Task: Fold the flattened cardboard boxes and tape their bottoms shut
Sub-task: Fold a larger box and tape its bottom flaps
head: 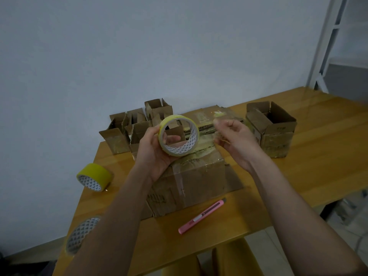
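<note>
My one view: head-worn, wide-angle, close, looking forward and down over the desk [298, 148] toward its far edge.

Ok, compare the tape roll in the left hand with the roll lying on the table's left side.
The held tape roll is up in the air, gripped by the left hand above the cardboard box; the lying tape roll rests untouched on the table. The held roll looks thinner-walled, the lying roll fuller. The right hand pinches at the held roll's tape end; the lying roll's end is not visible. Both are yellow with a white, triangle-patterned core.
</note>
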Demonstrator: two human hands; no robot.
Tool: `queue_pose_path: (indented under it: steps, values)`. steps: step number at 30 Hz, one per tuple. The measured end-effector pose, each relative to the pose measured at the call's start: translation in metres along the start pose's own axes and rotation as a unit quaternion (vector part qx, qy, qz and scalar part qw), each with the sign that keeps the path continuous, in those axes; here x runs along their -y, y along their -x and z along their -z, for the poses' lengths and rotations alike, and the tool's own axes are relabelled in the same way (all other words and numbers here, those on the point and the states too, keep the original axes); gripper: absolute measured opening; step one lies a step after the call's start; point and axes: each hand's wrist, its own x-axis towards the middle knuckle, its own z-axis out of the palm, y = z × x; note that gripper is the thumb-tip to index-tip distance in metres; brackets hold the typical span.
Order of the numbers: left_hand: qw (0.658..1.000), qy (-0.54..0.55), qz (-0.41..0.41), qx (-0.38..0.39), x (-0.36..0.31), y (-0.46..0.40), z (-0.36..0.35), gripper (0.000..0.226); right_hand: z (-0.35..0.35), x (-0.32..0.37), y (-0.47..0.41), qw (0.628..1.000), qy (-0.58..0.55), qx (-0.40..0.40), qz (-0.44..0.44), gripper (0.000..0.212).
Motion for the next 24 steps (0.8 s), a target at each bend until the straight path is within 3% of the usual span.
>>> queue_pose_path:
  steps: [5,7,11,15,17,22,24]
  values:
    - [1.000,-0.017,-0.003,0.000,0.001,0.000,-0.002,0.036,0.004,-0.012,-0.002,0.995,0.075,-0.066,0.029,0.034]
    - [0.999,-0.029,-0.012,-0.011,0.002,-0.001,-0.001,0.032,0.005,-0.012,-0.002,0.996,0.050,-0.070,0.025,0.033]
    - [0.999,-0.034,-0.013,-0.025,0.006,-0.005,-0.001,0.046,0.003,-0.016,-0.002,0.997,0.025,-0.072,0.006,0.034]
    - [0.997,-0.072,-0.020,-0.009,0.009,-0.003,0.000,0.027,-0.002,-0.018,-0.004,0.995,-0.018,-0.098,-0.015,0.035]
    - [0.991,-0.126,-0.047,-0.020,0.011,-0.001,0.000,0.040,-0.005,-0.018,-0.004,0.991,-0.054,-0.117,-0.022,0.036]
    - [0.967,-0.181,-0.161,-0.075,0.012,0.005,-0.006,0.040,-0.009,-0.026,-0.002,0.988,-0.063,-0.137,-0.038,0.041]
    - [0.952,-0.237,-0.183,-0.061,0.009,0.008,-0.005,0.039,-0.009,-0.026,-0.001,0.986,-0.081,-0.136,-0.041,0.040]
